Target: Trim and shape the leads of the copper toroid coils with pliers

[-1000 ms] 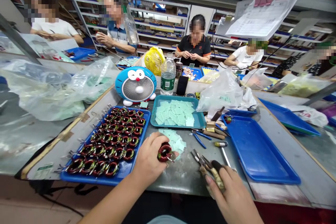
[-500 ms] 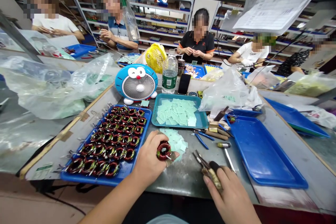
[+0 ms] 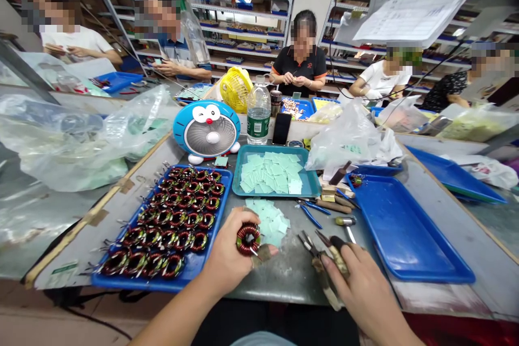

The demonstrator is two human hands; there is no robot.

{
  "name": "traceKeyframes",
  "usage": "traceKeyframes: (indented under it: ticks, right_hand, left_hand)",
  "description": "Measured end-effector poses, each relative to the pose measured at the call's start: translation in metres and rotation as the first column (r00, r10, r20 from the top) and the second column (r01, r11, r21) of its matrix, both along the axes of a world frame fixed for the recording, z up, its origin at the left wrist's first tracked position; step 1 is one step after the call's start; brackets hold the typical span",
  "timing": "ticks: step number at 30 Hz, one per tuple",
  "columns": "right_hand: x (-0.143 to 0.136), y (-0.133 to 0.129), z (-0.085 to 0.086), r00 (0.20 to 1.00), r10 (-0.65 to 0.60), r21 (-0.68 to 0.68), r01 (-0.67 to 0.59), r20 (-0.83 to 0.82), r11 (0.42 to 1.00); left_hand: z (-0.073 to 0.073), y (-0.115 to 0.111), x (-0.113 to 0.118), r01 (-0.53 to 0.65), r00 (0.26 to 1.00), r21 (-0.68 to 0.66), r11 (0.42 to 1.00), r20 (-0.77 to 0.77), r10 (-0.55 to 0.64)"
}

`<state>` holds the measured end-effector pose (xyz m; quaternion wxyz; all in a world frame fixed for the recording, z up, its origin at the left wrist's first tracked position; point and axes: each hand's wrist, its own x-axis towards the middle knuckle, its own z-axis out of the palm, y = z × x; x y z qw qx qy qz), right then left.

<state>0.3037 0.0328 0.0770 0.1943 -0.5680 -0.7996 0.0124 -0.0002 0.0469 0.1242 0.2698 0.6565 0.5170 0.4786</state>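
My left hand (image 3: 230,251) is closed around a toroidal coil (image 3: 248,238) wound in copper-red wire, its ring facing me. A bare wire lead sticks out toward my thumb. My right hand (image 3: 360,273) grips a pair of pliers (image 3: 333,251) with worn, pale-wrapped handles, jaws pointing forward and left. Just left of it, a second pair of pliers (image 3: 311,248) lies on the bench, partly covered. Rows of similar coils stand in a blue tray (image 3: 164,283) at left. Pale green square sheets (image 3: 270,221) lie loose beyond my left hand.
A teal tray (image 3: 236,175) holds more green sheets. Blue-handled cutters (image 3: 311,216) and a hammer (image 3: 346,221) lie right of centre, near a blue tray (image 3: 417,238). A cartoon fan (image 3: 206,130), a water bottle (image 3: 258,111) and a phone (image 3: 282,128) stand behind. Several people sit opposite.
My right hand has drawn one pair of pliers up and apart from the other pair. The coil in my left hand has turned slightly and shifted a little left in view.
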Motion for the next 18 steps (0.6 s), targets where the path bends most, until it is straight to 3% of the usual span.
traceKeyframes:
  ticks: [7, 12, 14, 16, 18]
  right_hand:
    - [0.01, 0.03, 0.001, 0.983, -0.051, 0.063, 0.041, 0.178, 0.997]
    - [0.026, 0.078, -0.005, 0.946, -0.173, 0.072, 0.16, 0.275, 0.985]
    - [0.031, 0.093, -0.007, 0.935, -0.21, 0.076, 0.196, 0.285, 0.978]
    - [0.032, 0.098, -0.01, 0.93, -0.23, 0.08, 0.216, 0.286, 0.973]
    - [0.026, 0.093, -0.015, 0.934, -0.218, 0.075, 0.205, 0.285, 0.976]
  left_hand:
    - [-0.008, -0.006, -0.005, 0.068, 0.993, -0.169, 0.983, 0.105, -0.051]
    - [-0.021, -0.014, -0.009, 0.114, 0.993, -0.433, 0.894, 0.063, -0.096]
    - [-0.027, -0.02, -0.005, 0.113, 0.989, -0.491, 0.864, 0.14, -0.05]
    - [-0.033, -0.026, 0.001, 0.163, 0.932, -0.546, 0.822, 0.358, 0.053]
    - [-0.043, -0.032, 0.007, 0.256, 0.763, -0.586, 0.768, 0.61, 0.211]
